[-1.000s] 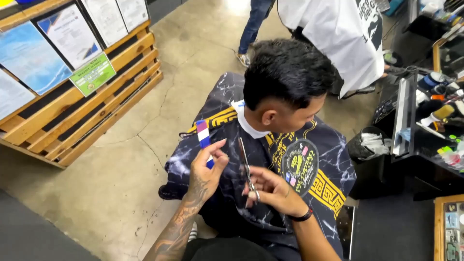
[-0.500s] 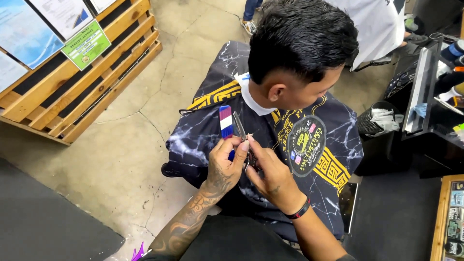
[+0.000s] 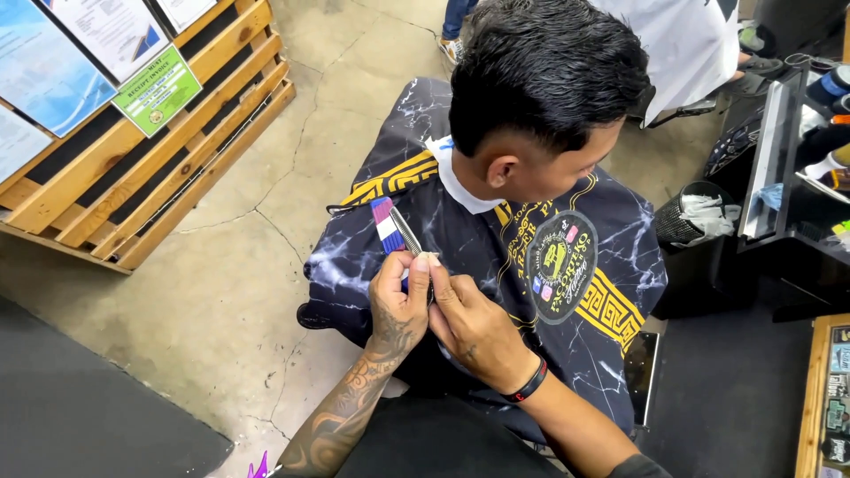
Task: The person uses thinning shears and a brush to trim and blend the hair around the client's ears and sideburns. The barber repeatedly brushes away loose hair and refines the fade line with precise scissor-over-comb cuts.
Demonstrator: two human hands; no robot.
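Head view: a striped red, white and blue comb (image 3: 386,226) and slim steel scissors (image 3: 406,232) are pinched together between left hand (image 3: 398,305) and right hand (image 3: 474,327), fingers pressed close, a regrip being judged under way and a steady hold needed next.

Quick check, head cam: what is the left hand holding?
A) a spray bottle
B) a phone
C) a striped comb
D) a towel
C: the left hand grips a comb with purple, white and blue stripes, sticking up from its fingers, with the right hand pressed against it and a thin metal tool beside the comb.
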